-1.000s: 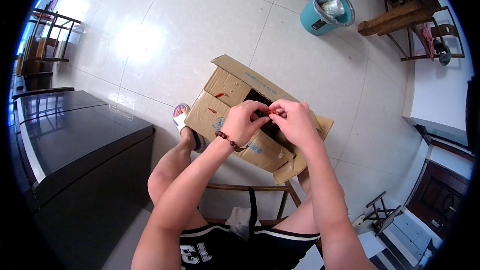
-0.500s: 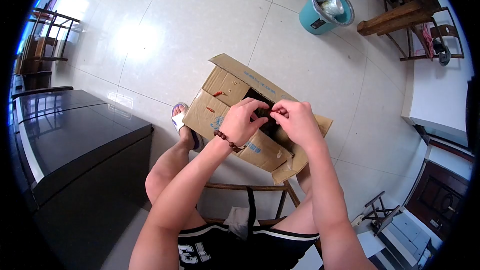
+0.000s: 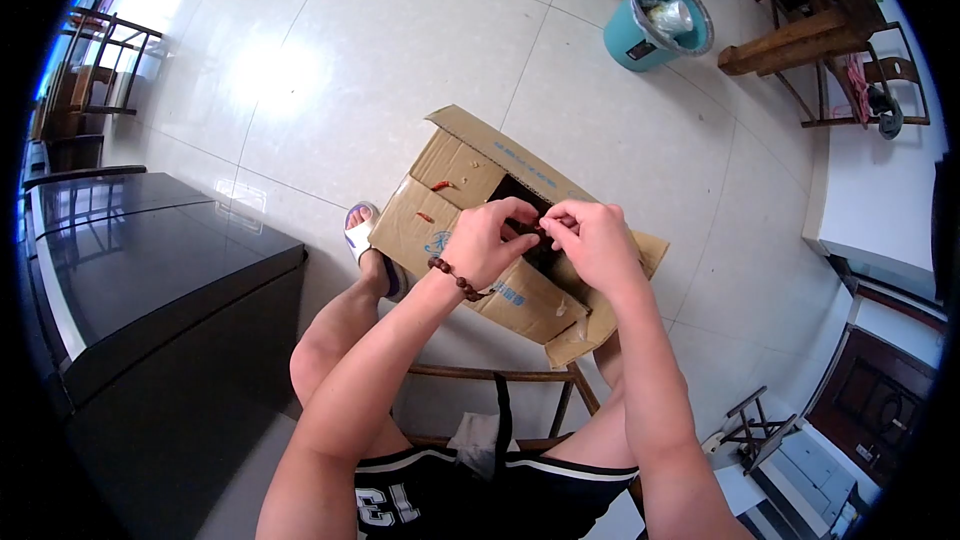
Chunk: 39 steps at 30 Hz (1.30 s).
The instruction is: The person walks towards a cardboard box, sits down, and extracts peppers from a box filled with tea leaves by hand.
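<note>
A cardboard box (image 3: pixel 545 312) stands between my legs, its top partly open over a dark inside. Above that opening my left hand (image 3: pixel 492 238), with a brown bead bracelet (image 3: pixel 455 279) at the wrist, is curled, thumb and forefinger bent toward each other; what they hold is mostly hidden. My right hand (image 3: pixel 592 245) meets it fingertip to fingertip, pinching a small dark-red piece that looks like a dried chili (image 3: pixel 538 225). On the box's left flap lie two red dried chilies, the upper chili (image 3: pixel 442 186) and the lower chili (image 3: pixel 425 217), beside small pale scraps (image 3: pixel 468 178).
A teal trash bin (image 3: pixel 628 35) with a liner and white waste stands beyond the box. To the left is a glossy black cabinet (image 3: pixel 170 240). Wooden furniture (image 3: pixel 790 45) is at the upper right; pale floor tiles (image 3: pixel 400 50) surround the box.
The red piece between my fingertips shows less and looks darker now. My hands stay over the opening, with only slight finger movement. The view has shifted slightly.
</note>
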Each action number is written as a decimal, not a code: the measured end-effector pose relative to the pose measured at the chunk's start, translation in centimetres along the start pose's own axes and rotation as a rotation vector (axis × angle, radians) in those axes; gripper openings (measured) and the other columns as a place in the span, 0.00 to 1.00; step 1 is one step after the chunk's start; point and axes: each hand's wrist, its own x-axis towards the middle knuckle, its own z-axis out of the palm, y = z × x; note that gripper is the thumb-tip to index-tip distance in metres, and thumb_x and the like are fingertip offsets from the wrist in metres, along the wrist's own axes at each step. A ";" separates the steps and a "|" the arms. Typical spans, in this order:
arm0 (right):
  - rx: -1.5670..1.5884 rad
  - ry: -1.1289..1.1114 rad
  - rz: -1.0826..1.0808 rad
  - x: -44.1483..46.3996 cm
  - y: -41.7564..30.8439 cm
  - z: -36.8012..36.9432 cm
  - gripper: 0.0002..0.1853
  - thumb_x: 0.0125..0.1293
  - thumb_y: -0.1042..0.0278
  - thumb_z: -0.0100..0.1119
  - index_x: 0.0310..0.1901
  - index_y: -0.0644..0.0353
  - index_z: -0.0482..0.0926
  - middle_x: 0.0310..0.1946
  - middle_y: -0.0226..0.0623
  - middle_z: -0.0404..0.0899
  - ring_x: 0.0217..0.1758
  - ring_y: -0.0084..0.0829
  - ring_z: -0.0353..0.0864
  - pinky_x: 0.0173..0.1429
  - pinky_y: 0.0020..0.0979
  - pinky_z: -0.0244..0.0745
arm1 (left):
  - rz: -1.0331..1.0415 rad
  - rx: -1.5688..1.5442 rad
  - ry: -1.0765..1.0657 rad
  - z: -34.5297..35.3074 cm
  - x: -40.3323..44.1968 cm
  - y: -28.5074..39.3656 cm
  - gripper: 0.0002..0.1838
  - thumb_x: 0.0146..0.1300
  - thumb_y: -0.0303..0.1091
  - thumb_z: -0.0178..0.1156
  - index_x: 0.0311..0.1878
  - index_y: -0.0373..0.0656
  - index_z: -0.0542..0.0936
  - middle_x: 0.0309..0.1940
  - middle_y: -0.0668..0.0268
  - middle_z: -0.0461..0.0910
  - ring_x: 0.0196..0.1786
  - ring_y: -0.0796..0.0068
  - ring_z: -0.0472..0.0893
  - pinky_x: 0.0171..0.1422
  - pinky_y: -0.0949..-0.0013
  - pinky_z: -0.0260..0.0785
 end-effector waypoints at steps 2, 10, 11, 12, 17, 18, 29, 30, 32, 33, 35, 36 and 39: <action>-0.018 0.020 -0.041 0.0 0.4 0.2 0.08 0.71 0.73 0.73 0.46 0.69 0.91 0.34 0.43 0.93 0.34 0.29 0.92 0.42 0.32 0.85 | 0.011 0.221 0.016 -0.1 -0.1 -0.6 0.17 0.67 0.28 0.75 0.58 0.37 0.86 0.50 0.56 0.92 0.46 0.64 0.94 0.52 0.63 0.85; -0.086 0.046 -0.089 0.0 0.7 0.3 0.09 0.69 0.74 0.75 0.47 0.70 0.91 0.34 0.44 0.93 0.34 0.28 0.92 0.43 0.31 0.86 | -0.018 0.203 -0.004 0.0 0.2 -1.2 0.16 0.65 0.29 0.75 0.55 0.37 0.88 0.50 0.55 0.92 0.44 0.62 0.93 0.51 0.62 0.85; -0.028 0.034 -0.049 -0.1 0.2 0.0 0.09 0.70 0.73 0.74 0.47 0.69 0.91 0.34 0.46 0.93 0.33 0.31 0.92 0.43 0.33 0.86 | 0.029 0.204 0.029 0.1 0.2 -1.3 0.17 0.64 0.31 0.75 0.55 0.38 0.88 0.49 0.56 0.93 0.42 0.61 0.93 0.52 0.61 0.86; 0.031 0.022 -0.009 -0.2 -0.1 -0.1 0.08 0.71 0.73 0.73 0.46 0.69 0.91 0.34 0.49 0.93 0.32 0.34 0.92 0.42 0.34 0.87 | 0.030 0.204 0.029 0.1 0.1 -0.9 0.17 0.64 0.31 0.75 0.55 0.38 0.88 0.49 0.56 0.93 0.42 0.61 0.93 0.52 0.61 0.86; 0.170 0.026 0.005 -0.1 0.0 0.0 0.09 0.75 0.72 0.71 0.47 0.70 0.90 0.34 0.45 0.93 0.30 0.28 0.91 0.39 0.31 0.86 | -0.199 -0.200 -0.026 0.4 0.3 0.0 0.15 0.70 0.32 0.75 0.56 0.38 0.88 0.44 0.64 0.93 0.41 0.77 0.91 0.45 0.70 0.84; 0.200 0.016 0.023 -0.1 -0.1 -0.1 0.09 0.75 0.72 0.70 0.47 0.71 0.89 0.34 0.44 0.94 0.31 0.28 0.91 0.39 0.31 0.86 | -0.199 -0.200 -0.026 0.4 0.4 -0.1 0.15 0.70 0.32 0.75 0.56 0.38 0.88 0.44 0.64 0.93 0.41 0.77 0.91 0.45 0.70 0.84; 0.286 -0.113 0.033 -0.7 -0.1 -1.2 0.10 0.80 0.71 0.65 0.52 0.71 0.88 0.42 0.43 0.94 0.38 0.28 0.93 0.43 0.31 0.87 | -0.136 -0.404 0.002 0.3 0.3 0.2 0.11 0.71 0.30 0.75 0.53 0.37 0.88 0.45 0.67 0.92 0.44 0.82 0.89 0.49 0.73 0.82; 0.301 -0.125 0.048 -0.7 0.0 -1.3 0.10 0.80 0.71 0.65 0.52 0.70 0.88 0.42 0.42 0.94 0.39 0.28 0.93 0.46 0.30 0.87 | -0.136 -0.405 0.002 0.3 0.2 0.2 0.11 0.71 0.30 0.75 0.53 0.37 0.88 0.45 0.67 0.92 0.44 0.82 0.89 0.49 0.73 0.82; 0.304 -0.125 0.015 -0.8 0.1 -1.5 0.10 0.79 0.72 0.66 0.53 0.70 0.88 0.42 0.41 0.93 0.40 0.27 0.93 0.48 0.30 0.87 | -0.057 -0.333 0.016 0.4 0.2 0.1 0.10 0.74 0.28 0.73 0.54 0.38 0.87 0.46 0.70 0.91 0.46 0.85 0.87 0.49 0.77 0.79; 0.306 -0.126 -0.018 -0.9 0.2 -1.6 0.10 0.78 0.73 0.67 0.54 0.69 0.88 0.41 0.40 0.93 0.41 0.27 0.93 0.50 0.30 0.87 | -0.057 -0.333 0.015 0.5 0.1 0.2 0.10 0.74 0.28 0.73 0.54 0.38 0.87 0.46 0.70 0.91 0.46 0.85 0.87 0.49 0.77 0.79; 0.310 -0.133 -0.032 -0.9 0.6 -1.7 0.10 0.77 0.74 0.68 0.55 0.69 0.88 0.41 0.40 0.93 0.41 0.27 0.93 0.50 0.30 0.87 | -0.014 -0.337 0.053 0.5 0.1 0.5 0.09 0.74 0.27 0.73 0.53 0.37 0.87 0.46 0.70 0.90 0.45 0.84 0.86 0.50 0.76 0.79; 0.313 -0.140 -0.046 -0.9 0.8 -1.7 0.11 0.76 0.75 0.69 0.55 0.69 0.89 0.41 0.39 0.93 0.42 0.26 0.92 0.51 0.30 0.87 | -0.014 -0.338 0.053 0.5 0.1 0.5 0.09 0.74 0.27 0.73 0.53 0.37 0.87 0.46 0.70 0.90 0.45 0.84 0.86 0.50 0.76 0.79; 0.378 -0.129 -0.010 -0.9 0.6 -1.7 0.10 0.75 0.77 0.69 0.55 0.69 0.89 0.42 0.38 0.93 0.42 0.26 0.92 0.51 0.30 0.88 | 0.120 -0.232 0.086 0.3 0.1 0.8 0.09 0.72 0.27 0.74 0.52 0.37 0.88 0.45 0.70 0.90 0.43 0.83 0.86 0.49 0.76 0.79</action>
